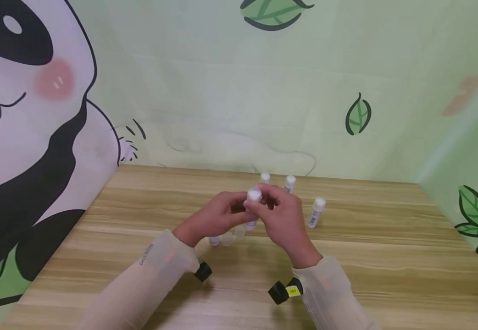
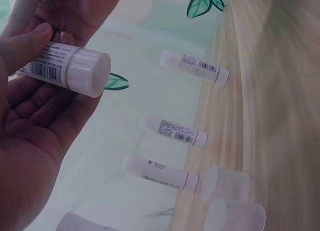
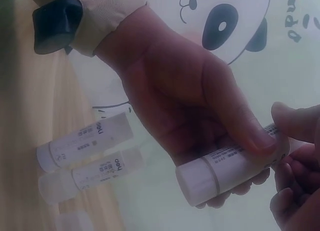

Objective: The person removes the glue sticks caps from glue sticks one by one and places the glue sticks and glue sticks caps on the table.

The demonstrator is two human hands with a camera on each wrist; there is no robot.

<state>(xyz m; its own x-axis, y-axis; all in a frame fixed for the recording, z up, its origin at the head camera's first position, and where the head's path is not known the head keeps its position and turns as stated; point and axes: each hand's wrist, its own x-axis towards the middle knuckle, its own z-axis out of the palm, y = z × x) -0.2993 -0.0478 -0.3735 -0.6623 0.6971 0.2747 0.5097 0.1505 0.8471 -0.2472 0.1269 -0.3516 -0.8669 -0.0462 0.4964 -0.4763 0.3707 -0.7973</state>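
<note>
Held tube [image 3: 230, 168]: up in the air above the table [image 1: 371, 256], gathered between both hands, white top upward, leaning a little off upright.
Left hand [image 1: 218, 213]: thumb and fingertips pinch the held tube near its upper end.
Right hand [image 1: 284, 215]: wrapped about the held tube, thumb pressed along its printed barrel, fingers behind, lower end poking out free.
Likely feel: I'd take it for light, stiff plastic, hard to crush; the smooth sides could turn or slide under dry fingers.
Where to grip: the labelled barrel looks the surest hold, I'd say, with a fingertip pinch on the top end.
Standing tubes: one [image 1: 265, 177] and a second [image 1: 290, 183] beyond the held tube, the latter a touch rightward; a third [image 1: 316, 212] well to its right.
Frosted caps: one [image 1: 227, 239] and another [image 1: 240, 233] sit on the person's side of the held tube, to its left.
Half-hidden tube [image 1: 213, 240]: left past those caps from the held tube, its top covered from here.
</note>
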